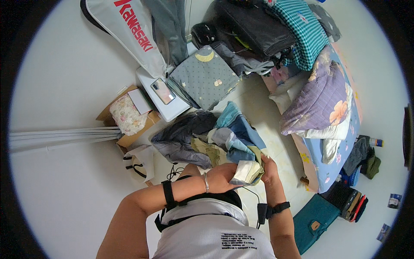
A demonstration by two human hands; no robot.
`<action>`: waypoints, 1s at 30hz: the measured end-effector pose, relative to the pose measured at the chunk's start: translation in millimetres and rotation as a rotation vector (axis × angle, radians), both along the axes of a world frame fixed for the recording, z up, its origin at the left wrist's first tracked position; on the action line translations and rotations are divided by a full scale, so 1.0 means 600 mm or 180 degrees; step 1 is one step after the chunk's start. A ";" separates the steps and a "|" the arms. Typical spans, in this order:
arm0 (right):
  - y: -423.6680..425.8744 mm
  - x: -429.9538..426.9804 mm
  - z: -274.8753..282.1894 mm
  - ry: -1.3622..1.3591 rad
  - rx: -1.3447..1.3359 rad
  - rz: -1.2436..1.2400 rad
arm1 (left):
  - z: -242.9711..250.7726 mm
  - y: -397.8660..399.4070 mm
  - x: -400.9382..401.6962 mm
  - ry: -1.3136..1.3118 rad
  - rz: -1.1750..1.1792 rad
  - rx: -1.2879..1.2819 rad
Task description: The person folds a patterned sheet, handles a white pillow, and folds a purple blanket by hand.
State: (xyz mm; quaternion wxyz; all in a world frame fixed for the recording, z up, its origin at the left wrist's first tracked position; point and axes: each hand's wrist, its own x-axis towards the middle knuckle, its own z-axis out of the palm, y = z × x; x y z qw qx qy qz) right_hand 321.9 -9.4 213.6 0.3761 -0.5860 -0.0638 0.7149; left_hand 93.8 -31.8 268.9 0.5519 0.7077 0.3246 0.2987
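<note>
A patterned cloth (237, 129) in blue, teal, olive and cream lies bunched before me, one end raised towards my waist. My left hand (221, 178), with a bangle at the wrist, grips a gathered cream and olive part of it; my fingertips are hidden by the folds. My right hand (269, 169) holds the same gathered part from the other side. Beyond my hands, the cloth rests against a dark grey crumpled fabric or bag (184, 139). Farther off lies a folded grey cloth (207, 76) with moon and star prints.
A phone (163, 91) lies on a white surface (174, 111) beside an open cardboard box (129, 140). A Kawasaki bag (129, 35) leans at the upper left. On the right are a bed (315, 155) with a purple quilt (317, 97) and a teal case (315, 221). A black cable (174, 171) lies near me.
</note>
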 end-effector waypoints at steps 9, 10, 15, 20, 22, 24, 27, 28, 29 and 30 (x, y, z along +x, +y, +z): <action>-0.009 0.039 -0.026 0.0520 -0.0001 -0.0759 | -0.069 0.008 -0.061 0.0954 -0.0206 -0.1496; -0.007 0.037 -0.019 0.0594 0.0018 -0.0732 | -0.109 0.012 -0.076 0.1782 -0.0180 -0.1130; -0.011 0.020 0.034 0.0570 -0.0100 -0.0541 | -0.149 0.050 -0.109 0.1917 0.0545 -0.1156; -0.032 0.017 0.042 0.0390 -0.0139 -0.0217 | -0.142 0.086 -0.027 0.0958 0.0411 -0.0760; -0.039 0.013 0.042 0.0272 -0.0034 -0.0066 | -0.129 0.091 -0.001 0.0894 0.0574 -0.0534; -0.044 0.021 0.040 0.0148 -0.0020 -0.0085 | -0.113 0.098 0.008 0.1218 0.0644 -0.0856; -0.039 0.035 0.058 -0.0987 -0.0091 0.0019 | -0.080 0.083 -0.006 0.0796 0.1494 -0.0469; -0.048 0.080 0.032 -0.1692 -0.0009 0.0471 | -0.058 0.080 -0.015 0.0590 0.1497 -0.0474; -0.064 0.130 -0.007 -0.2405 0.0065 0.0915 | -0.040 0.074 -0.014 0.0574 0.1466 -0.0464; -0.079 0.152 -0.033 -0.2417 0.0062 0.0886 | -0.025 0.066 -0.013 0.0196 0.1381 -0.0112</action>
